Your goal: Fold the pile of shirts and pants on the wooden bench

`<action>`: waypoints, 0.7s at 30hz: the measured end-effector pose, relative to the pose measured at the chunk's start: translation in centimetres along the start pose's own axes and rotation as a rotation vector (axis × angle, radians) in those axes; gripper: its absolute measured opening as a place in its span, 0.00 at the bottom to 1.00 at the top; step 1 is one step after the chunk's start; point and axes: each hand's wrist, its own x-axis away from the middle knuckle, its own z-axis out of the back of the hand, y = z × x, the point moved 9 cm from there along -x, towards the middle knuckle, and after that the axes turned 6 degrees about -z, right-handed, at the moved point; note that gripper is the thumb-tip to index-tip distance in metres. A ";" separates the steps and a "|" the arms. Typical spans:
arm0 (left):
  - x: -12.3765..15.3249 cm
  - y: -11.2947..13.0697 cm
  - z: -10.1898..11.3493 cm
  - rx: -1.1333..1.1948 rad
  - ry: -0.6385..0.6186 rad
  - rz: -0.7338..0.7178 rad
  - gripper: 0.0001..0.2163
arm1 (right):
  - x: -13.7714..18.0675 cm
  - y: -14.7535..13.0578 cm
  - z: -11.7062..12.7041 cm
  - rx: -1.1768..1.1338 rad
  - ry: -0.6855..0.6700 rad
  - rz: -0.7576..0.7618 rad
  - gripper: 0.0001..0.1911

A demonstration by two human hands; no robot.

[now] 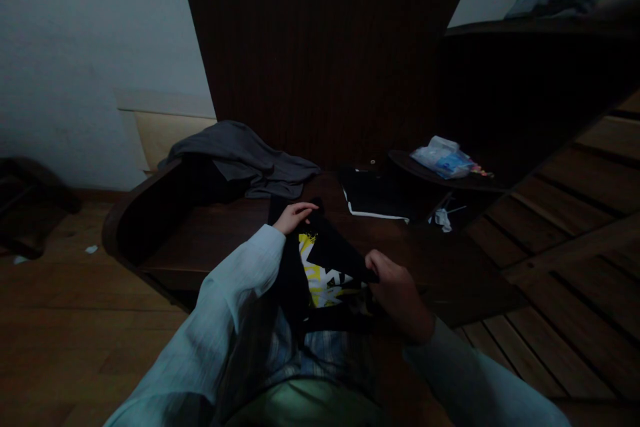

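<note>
A black garment (289, 280), seemingly a T-shirt, lies partly folded across the near edge of a dark wooden bench, with a yellow and white print (320, 280) showing. My left hand (296, 217) rests on its far part, fingers stretched out over the cloth. Closed around the garment's right edge is my right hand (400, 290), pulling that edge taut in a slanting line. Dim light hides the finer folds.
Grey cloth (250, 157) drapes over the bench's left arm. Behind the garment lies a flat black item with a white edge (375, 197). A plastic package (445, 159) sits on a small shelf at right, crumpled white paper (443, 219) beneath it. Wooden slats (565, 307) slope at right.
</note>
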 end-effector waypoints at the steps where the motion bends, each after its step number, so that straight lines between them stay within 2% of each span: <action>1: 0.0 -0.1 0.2 0.012 0.021 0.013 0.14 | 0.4 -0.9 0.1 0.003 0.035 0.027 0.12; 6: -0.1 -0.4 1.4 0.060 0.121 0.037 0.15 | 2.2 -5.7 -2.5 0.001 -0.015 0.233 0.15; 10: 0.1 -0.6 1.7 0.073 0.164 0.047 0.15 | 2.5 -6.8 -4.1 -0.043 -0.050 0.265 0.15; 15: 0.2 0.5 2.4 -0.178 0.243 -0.031 0.12 | 3.1 -8.2 -6.1 -0.132 -0.264 0.379 0.15; 18: 0.2 1.1 2.8 -0.244 0.290 -0.067 0.11 | 2.7 -8.2 -5.9 -0.259 -0.349 0.385 0.12; 21: 0.4 1.6 3.2 -0.292 0.331 -0.087 0.10 | 0.4 -6.9 -4.1 -0.358 -0.250 0.307 0.07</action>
